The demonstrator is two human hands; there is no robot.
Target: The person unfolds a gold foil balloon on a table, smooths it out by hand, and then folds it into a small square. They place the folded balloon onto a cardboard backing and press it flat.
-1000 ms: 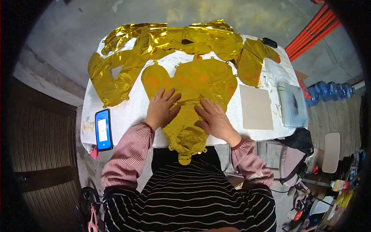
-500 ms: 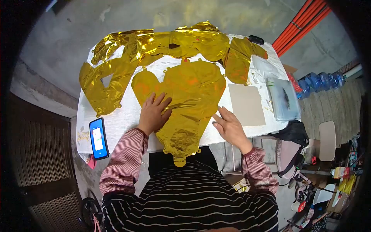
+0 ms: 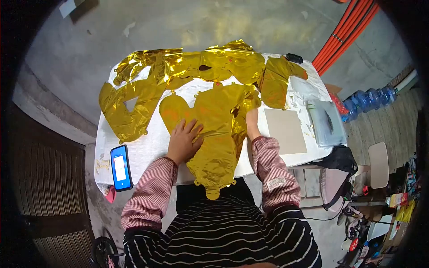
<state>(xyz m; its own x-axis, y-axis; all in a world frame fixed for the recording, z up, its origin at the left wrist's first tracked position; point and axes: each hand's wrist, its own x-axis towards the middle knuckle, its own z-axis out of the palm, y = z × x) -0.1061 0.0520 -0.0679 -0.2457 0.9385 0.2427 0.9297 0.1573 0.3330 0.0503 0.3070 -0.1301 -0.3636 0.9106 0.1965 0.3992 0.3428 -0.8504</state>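
A flat gold foil balloon (image 3: 210, 134) lies in the middle of the white-covered table, its narrow end towards my body. My left hand (image 3: 183, 140) rests on its left part with the fingers spread. At the balloon's right edge, my right hand (image 3: 253, 120) is partly under the foil, which is lifted and folded over the fingers; those fingers are hidden. More gold foil balloons spread along the far edge, one at the left (image 3: 129, 107) and one at the right (image 3: 275, 82).
A lit phone (image 3: 121, 168) lies at the table's left edge. On the right are a beige board (image 3: 286, 131) and clear plastic bags (image 3: 325, 123). A small black object (image 3: 294, 58) sits at the far right corner, near orange pipes (image 3: 346, 35).
My right hand has moved up and inward, under the balloon's right edge, which is now raised and folded. My left hand stays on the foil. The whole view has shifted slightly.
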